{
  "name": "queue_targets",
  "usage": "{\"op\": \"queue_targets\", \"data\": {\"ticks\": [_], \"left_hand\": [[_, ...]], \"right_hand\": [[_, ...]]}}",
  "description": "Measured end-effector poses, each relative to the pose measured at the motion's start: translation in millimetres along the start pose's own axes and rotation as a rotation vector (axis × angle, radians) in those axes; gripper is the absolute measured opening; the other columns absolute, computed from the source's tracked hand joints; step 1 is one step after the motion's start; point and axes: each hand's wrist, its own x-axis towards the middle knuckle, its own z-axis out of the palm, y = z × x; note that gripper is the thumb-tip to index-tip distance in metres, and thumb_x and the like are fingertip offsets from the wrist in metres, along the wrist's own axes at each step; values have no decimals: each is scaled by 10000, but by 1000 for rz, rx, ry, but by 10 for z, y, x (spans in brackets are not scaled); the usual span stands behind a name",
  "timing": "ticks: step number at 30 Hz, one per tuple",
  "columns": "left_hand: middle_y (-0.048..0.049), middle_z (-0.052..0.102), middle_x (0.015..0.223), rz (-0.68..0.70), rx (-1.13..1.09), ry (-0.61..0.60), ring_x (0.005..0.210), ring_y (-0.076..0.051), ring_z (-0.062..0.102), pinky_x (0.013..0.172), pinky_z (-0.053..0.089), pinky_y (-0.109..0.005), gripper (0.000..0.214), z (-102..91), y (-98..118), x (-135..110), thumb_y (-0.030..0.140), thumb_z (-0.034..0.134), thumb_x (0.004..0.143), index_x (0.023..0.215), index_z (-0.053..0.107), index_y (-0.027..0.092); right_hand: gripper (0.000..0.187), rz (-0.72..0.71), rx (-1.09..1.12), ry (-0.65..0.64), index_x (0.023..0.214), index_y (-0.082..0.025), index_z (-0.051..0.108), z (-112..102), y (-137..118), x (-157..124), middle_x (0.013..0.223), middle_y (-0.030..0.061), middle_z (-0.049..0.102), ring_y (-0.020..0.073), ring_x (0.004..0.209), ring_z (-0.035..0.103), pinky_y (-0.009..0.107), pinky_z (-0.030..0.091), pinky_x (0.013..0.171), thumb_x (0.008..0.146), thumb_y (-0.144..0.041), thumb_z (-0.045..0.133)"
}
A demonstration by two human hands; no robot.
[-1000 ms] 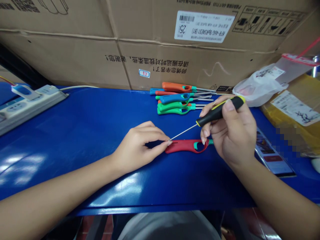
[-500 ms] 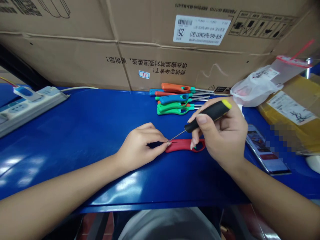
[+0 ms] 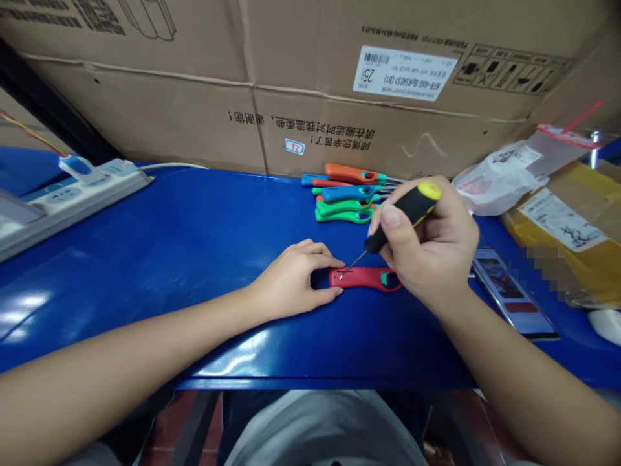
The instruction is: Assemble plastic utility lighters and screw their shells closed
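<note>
A red long-nosed lighter [image 3: 361,277] lies flat on the blue table, its trigger end to the right. My left hand [image 3: 295,278] grips the lighter's left end between thumb and fingers. In my right hand [image 3: 431,239] is a screwdriver [image 3: 406,213] with a black and yellow handle. The thin shaft slants down to the left, and its tip is at the lighter's left part, near a dark slot. Whether the tip touches the lighter I cannot tell. The lighter's right end is partly hidden behind my right hand.
Several orange, blue and green lighters [image 3: 347,192] are piled behind my hands. A large cardboard box [image 3: 194,116] stands along the back. At left lies a power strip [image 3: 72,200]; at right are a phone [image 3: 514,294], a plastic bag [image 3: 499,178] and a yellow-taped parcel [image 3: 572,220].
My left thumb and fingers have moved from a pinch near the screwdriver tip to either side of the lighter's end. The screwdriver stands steeper. The whole view has shifted slightly.
</note>
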Motion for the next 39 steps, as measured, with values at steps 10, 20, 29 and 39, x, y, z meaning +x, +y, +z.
{"op": "queue_targets", "data": {"ticks": [10,20,29,39], "left_hand": [[-49,718,991,-57,8,-16,957,-243,661,900,515,-415,310,33,5,1,328,849,815,1082,759,201],[-69,728,1052,-45,13,-5,1018,-277,668,948,513,-457,329,50,-17,-3,310,854,808,1102,760,197],[-56,710,987,-36,24,-10,960,-260,661,917,517,-437,327,52,-16,5,332,850,815,1098,761,193],[-67,696,1040,-47,33,-28,1004,-273,638,941,495,-455,315,30,10,-5,318,828,830,1105,747,188]], "right_hand": [[150,-62,-109,-33,901,-281,655,-15,81,-92,809,8,681,169,632,636,326,539,547,903,-403,743],[102,-90,-120,-126,954,-297,673,-45,118,-130,853,13,679,178,704,651,327,569,583,913,-369,734],[223,50,-38,-122,952,-291,668,-11,104,-118,803,-7,679,135,610,629,266,572,521,839,-402,824],[487,-228,-44,-191,1400,-395,606,-54,158,-80,1432,13,654,207,959,774,270,633,567,935,-294,711]]}}
